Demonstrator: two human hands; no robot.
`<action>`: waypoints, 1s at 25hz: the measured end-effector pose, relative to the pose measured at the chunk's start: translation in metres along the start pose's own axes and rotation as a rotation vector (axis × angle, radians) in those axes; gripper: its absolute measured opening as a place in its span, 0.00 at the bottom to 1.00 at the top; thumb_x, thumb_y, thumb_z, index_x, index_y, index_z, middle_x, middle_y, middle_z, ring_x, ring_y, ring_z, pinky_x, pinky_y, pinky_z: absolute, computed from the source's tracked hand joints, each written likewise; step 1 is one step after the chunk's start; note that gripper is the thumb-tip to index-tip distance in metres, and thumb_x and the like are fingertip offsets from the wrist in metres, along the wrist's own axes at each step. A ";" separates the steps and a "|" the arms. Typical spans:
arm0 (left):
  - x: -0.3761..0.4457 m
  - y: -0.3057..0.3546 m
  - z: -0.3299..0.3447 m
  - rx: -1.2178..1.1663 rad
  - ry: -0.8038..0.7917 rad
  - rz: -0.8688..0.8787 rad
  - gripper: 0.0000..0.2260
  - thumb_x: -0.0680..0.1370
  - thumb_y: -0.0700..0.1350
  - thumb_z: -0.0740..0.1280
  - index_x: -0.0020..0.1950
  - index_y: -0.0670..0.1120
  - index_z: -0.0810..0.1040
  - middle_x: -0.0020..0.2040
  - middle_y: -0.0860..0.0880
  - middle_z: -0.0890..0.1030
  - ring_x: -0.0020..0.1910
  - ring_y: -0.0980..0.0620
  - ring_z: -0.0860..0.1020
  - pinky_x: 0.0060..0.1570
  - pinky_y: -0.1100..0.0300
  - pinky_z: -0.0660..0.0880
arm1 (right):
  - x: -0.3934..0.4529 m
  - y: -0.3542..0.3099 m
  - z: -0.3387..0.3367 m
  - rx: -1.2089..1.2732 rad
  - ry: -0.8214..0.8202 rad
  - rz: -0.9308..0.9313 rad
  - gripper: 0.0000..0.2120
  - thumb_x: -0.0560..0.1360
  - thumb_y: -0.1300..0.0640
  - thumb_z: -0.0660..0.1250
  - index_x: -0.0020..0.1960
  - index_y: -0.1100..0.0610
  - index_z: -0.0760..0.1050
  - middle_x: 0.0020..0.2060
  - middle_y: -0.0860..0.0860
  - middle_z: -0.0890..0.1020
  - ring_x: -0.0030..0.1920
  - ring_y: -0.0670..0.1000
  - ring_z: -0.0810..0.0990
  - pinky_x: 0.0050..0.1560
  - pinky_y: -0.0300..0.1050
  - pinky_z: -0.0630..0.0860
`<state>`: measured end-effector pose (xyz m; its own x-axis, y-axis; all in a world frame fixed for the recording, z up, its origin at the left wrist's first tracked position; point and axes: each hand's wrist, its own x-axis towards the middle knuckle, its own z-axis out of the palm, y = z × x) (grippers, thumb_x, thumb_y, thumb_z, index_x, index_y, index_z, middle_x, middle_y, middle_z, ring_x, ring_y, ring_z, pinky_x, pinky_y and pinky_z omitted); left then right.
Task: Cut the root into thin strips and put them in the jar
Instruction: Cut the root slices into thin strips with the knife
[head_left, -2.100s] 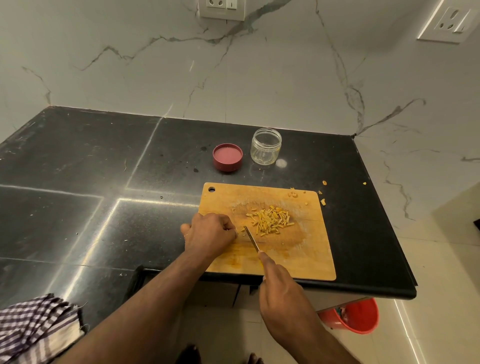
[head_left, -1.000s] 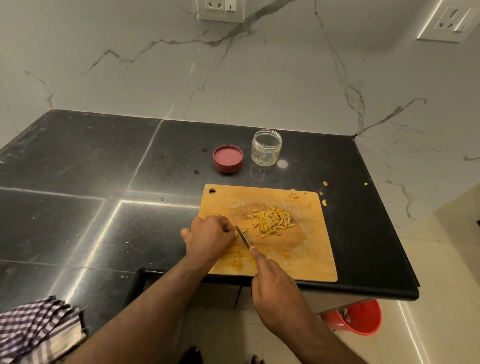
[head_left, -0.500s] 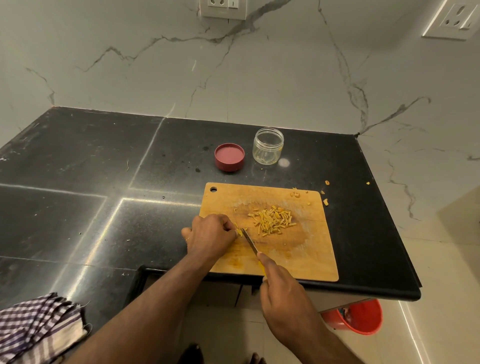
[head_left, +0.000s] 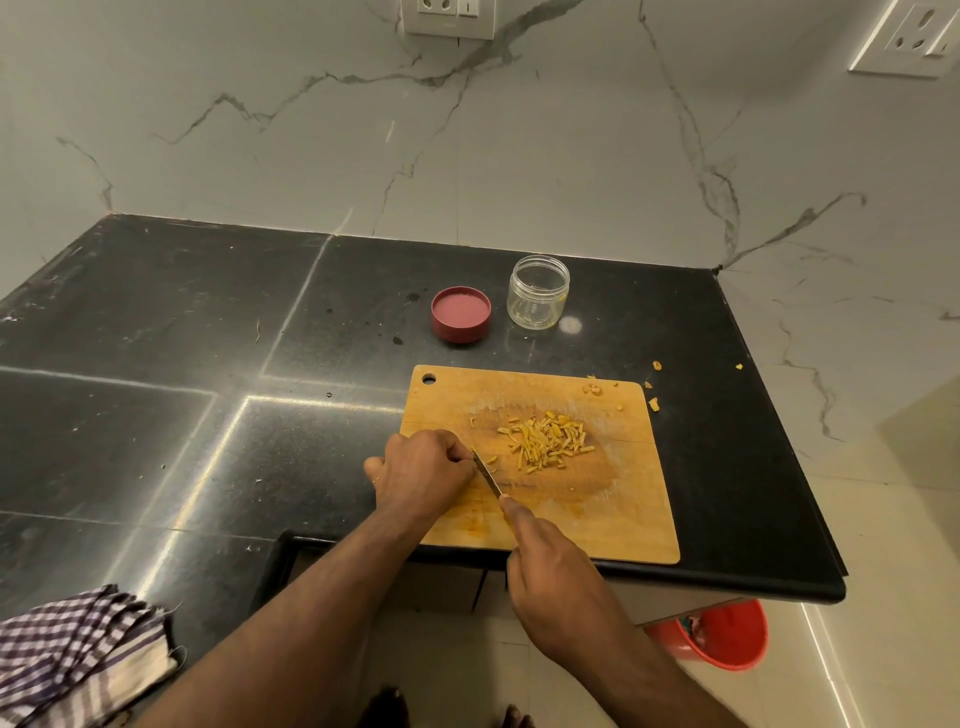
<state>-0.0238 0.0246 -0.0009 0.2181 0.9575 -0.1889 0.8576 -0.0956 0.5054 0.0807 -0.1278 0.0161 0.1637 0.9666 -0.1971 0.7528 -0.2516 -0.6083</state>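
Left hand (head_left: 423, 467): fingers curled on the cutting board (head_left: 613, 525), root piece hidden beneath.
Right hand (head_left: 558, 577): clamped on the knife (head_left: 487, 475).
Strips (head_left: 545, 441): piled mid-board.
Jar (head_left: 538, 292): open, on the surface (head_left: 208, 322).

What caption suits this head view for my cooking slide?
Right hand slicing with a knife beside the left hand on a wooden cutting board; yellow root strips piled.

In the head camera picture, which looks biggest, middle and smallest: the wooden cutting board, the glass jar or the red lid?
1. Wooden cutting board, by far the largest.
2 and 3. Clear glass jar and round red lid look about alike; they sit side by side, so I won't rank them.
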 end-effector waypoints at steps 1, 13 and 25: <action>0.001 0.000 0.000 0.000 -0.001 -0.005 0.05 0.77 0.56 0.70 0.44 0.57 0.82 0.44 0.61 0.80 0.57 0.53 0.71 0.54 0.48 0.62 | -0.001 0.001 0.000 0.002 -0.002 0.000 0.25 0.84 0.54 0.51 0.79 0.46 0.52 0.66 0.48 0.71 0.59 0.47 0.73 0.58 0.41 0.72; 0.007 -0.007 -0.014 -0.061 -0.053 -0.009 0.03 0.78 0.54 0.71 0.44 0.61 0.82 0.46 0.62 0.81 0.53 0.56 0.75 0.56 0.49 0.66 | -0.022 0.012 -0.003 0.092 0.072 0.014 0.24 0.84 0.53 0.52 0.78 0.43 0.52 0.68 0.42 0.69 0.58 0.44 0.72 0.59 0.39 0.72; 0.010 -0.032 -0.032 -0.177 -0.099 0.004 0.09 0.79 0.43 0.70 0.59 0.51 0.83 0.50 0.55 0.80 0.48 0.57 0.77 0.43 0.62 0.71 | -0.016 0.026 -0.002 0.044 0.096 0.004 0.25 0.84 0.55 0.53 0.79 0.46 0.53 0.70 0.44 0.68 0.62 0.42 0.71 0.58 0.33 0.67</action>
<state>-0.0644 0.0458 0.0076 0.2734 0.9249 -0.2642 0.7634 -0.0416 0.6445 0.0992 -0.1500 0.0050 0.2282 0.9654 -0.1262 0.7240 -0.2549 -0.6410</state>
